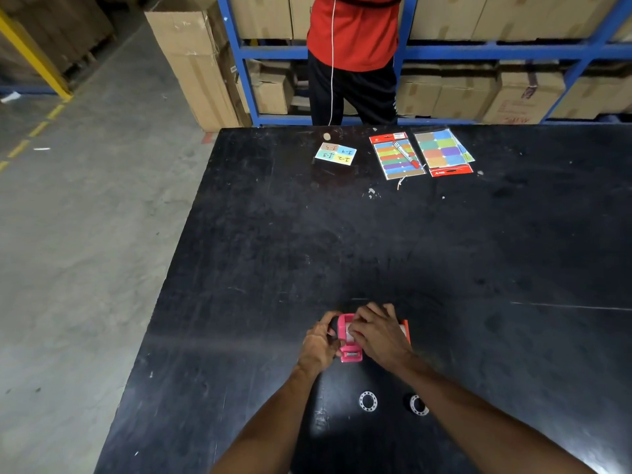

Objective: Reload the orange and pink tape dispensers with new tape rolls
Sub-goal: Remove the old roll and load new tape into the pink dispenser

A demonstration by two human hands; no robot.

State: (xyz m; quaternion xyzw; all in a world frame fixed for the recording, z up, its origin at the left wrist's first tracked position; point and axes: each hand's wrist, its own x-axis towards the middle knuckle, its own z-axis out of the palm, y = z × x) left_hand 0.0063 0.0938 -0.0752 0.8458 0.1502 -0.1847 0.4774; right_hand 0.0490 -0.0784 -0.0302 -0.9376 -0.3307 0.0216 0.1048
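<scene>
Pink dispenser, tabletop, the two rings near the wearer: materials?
Pink dispenser: likely moulded plastic, uniform glossy colour, with a small metal-looking cutter strip at its near end. Tabletop: hard black sheet, semi-gloss, scratched and scuffed; material unclear. Two rings: whitish, probably plastic tape cores; too small to confirm.

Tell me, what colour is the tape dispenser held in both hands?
Pink tape dispenser, seen clearly in the head view.

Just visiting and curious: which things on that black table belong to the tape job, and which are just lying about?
In use: pink dispenser, orange dispenser, two white rings.
Lying about: label packs, marker, numbered card.
</scene>
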